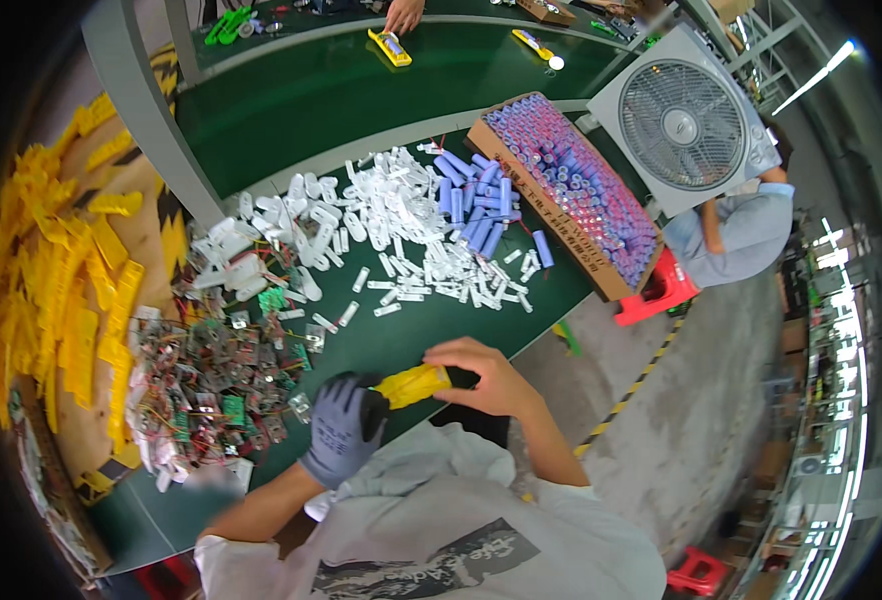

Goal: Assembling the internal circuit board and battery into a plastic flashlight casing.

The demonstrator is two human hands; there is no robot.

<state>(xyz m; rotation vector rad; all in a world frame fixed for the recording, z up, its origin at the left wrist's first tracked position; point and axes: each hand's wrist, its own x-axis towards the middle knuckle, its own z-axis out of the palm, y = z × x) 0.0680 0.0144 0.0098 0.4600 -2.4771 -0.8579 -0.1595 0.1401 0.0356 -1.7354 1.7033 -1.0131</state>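
Observation:
A yellow plastic casing [411,386] is held between my two hands, just over the near edge of the green table [361,345]. My left hand [345,428], in a grey glove with dark fingertips, closes round its left end. Bare fingers of my right hand [486,378] grip its right end. What lies inside the casing cannot be made out. Left of my gloved hand is a heap of circuit boards with wires [231,385]. Beyond my hands lie small white plastic pieces [391,200] in a pile, with loose purple cylindrical battery cells [481,205] beside them.
A cardboard box [573,225] full of cells stands at the table's right edge, beside a grey box fan [678,125]. Yellow casings [81,300] pile up at far left. Across a conveyor [291,115], another person's hand [404,15] touches a yellow unit. Someone sits at right.

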